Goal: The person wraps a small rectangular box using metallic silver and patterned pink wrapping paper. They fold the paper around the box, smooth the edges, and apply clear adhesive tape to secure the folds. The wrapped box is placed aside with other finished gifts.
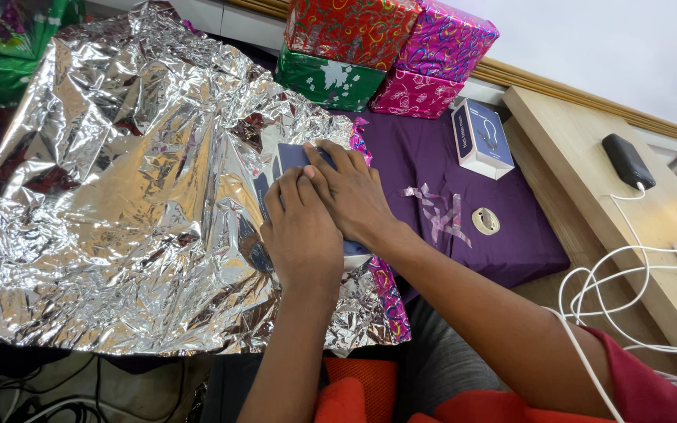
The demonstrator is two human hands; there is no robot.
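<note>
Both my hands press flat on a small dark blue and white box (291, 157) that lies on a big crinkled sheet of silver wrapping foil (119, 188). My left hand (301, 235) covers the near part of the box, fingers together and pointing away. My right hand (350, 192) lies beside it and partly over it, fingertips on the box's far end. Most of the box is hidden under my hands. The foil's pink patterned underside (389, 294) shows along its right edge.
A purple cloth (511, 243) covers the table. On it lie a second blue and white box (481, 137), strips of ribbon (439, 211) and a tape roll (486, 221). Wrapped gifts (385, 51) are stacked at the back. A wooden board (589, 157) with a black device (628, 160) and white cables (628, 274) is to the right.
</note>
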